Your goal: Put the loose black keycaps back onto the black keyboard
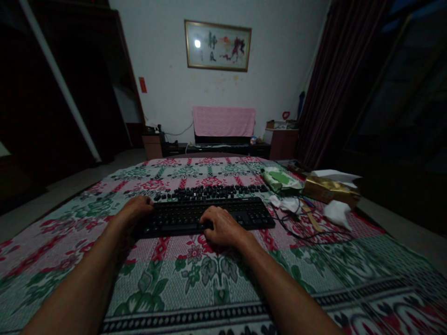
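Observation:
A black computer keyboard (249,215) lies across the cloth in front of me, with many of its keycaps off. Behind its far edge, loose black keycaps (216,190) are spread in a long band. My left hand (138,205) is closed around the keyboard's left end. Over the lower middle of the keyboard, my right hand (221,225) has its thumb and forefinger pinched close to the keys. Whatever sits between those fingertips is too small and dark to make out.
A patterned cloth (153,284) covers the table. To the right are a green tissue pack (281,179), a gold tissue box (330,188), crumpled white tissue (337,214), a black cable (293,235) and a flat wooden stick (312,218).

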`<state>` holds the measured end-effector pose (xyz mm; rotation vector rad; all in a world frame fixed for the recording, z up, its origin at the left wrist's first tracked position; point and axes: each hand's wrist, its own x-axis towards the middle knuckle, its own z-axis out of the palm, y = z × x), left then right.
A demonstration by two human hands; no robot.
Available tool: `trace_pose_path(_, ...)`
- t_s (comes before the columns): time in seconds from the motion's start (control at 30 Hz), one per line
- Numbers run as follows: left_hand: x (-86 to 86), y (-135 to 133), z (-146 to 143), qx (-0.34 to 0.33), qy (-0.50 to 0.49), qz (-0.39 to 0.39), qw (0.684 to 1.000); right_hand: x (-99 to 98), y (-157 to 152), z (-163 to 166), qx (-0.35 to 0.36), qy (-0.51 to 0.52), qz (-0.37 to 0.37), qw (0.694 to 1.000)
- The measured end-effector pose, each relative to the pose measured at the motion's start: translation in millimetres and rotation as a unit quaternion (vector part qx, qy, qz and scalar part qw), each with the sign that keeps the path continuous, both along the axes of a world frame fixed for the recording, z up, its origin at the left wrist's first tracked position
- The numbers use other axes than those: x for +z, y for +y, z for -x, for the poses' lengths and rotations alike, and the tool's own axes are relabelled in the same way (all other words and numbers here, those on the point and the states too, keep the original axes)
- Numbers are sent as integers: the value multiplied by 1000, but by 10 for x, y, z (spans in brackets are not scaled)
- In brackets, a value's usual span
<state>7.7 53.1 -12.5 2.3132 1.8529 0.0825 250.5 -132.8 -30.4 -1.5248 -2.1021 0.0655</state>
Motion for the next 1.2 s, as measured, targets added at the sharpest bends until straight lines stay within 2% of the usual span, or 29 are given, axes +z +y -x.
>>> trace_pose_path(0.13, 143, -21, -42, -20, 8, -25, 999, 78, 59, -106, -3, 16, -10, 1000)
trace_pose_path(0.2, 214, -32, -152, -10, 0, -76, 997, 95, 118, -204, -37, 19, -22, 999)
trace_pose_path(0.27, 240, -33, -321, -32, -11, -110, 993, 68, 177, -299, -85, 27, -36, 995)
trace_pose_path(0.37, 176, 2, -596, -85, -27, -108, 990, -35, 233, -385, -135, 41, -58, 988)
trace_pose_path(0.5, 3, 92, -805, -122, -24, -105, 987, -140, 232, -391, -131, 41, -71, 988)
trace_pose_path(0.67, -112, 160, -830, -132, -13, -110, 985, -138, 213, -374, -117, 29, -73, 990)
trace_pose_path(0.9, -100, 162, -801, -129, -40, -81, 988, -142, 216, -376, -122, 25, -66, 990)
trace_pose_path(1.1, -141, 167, -800, -88, -120, -59, 987, -150, 222, -378, -124, 16, -71, 990)
trace_pose_path(1.2, -59, 143, -769, -69, -206, -55, 975, -142, 220, -378, -120, 15, -66, 990)
